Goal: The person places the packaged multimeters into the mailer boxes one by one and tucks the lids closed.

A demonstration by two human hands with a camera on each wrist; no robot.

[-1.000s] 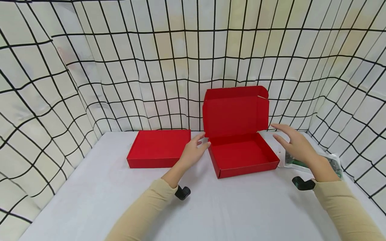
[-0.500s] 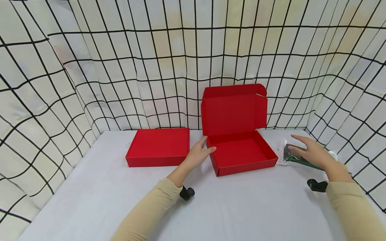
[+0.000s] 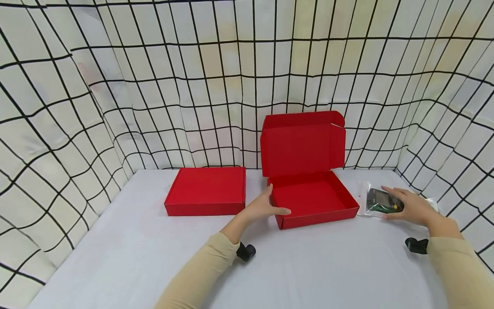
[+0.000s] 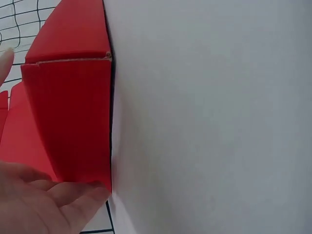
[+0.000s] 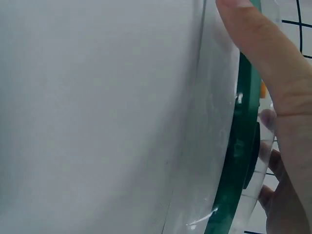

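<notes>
A red cardboard box (image 3: 312,195) lies on the white table with its lid (image 3: 302,148) raised; its inside is bare. My left hand (image 3: 262,208) is at the box's left side, thumb spread over the near corner. In the left wrist view, the fingers (image 4: 73,200) lie against the red cardboard while the thumb stands apart from it. To the right, my right hand (image 3: 411,206) grips a dark green handheld meter (image 3: 384,201) with a grey screen, inside a clear plastic bag (image 3: 363,199). Thumb (image 5: 268,53) and fingers are on opposite sides of it in the right wrist view.
A second red box (image 3: 208,189), lid down, lies left of the raised-lid box. White walls with a black grid (image 3: 216,107) close off the back and both sides of the table (image 3: 328,266). A dark wrist camera (image 3: 417,246) sticks out under each wrist.
My right hand has moved right and down from beside the box onto the bagged meter, now turned screen up. My left hand has slid right and toward me along the box's left side.
</notes>
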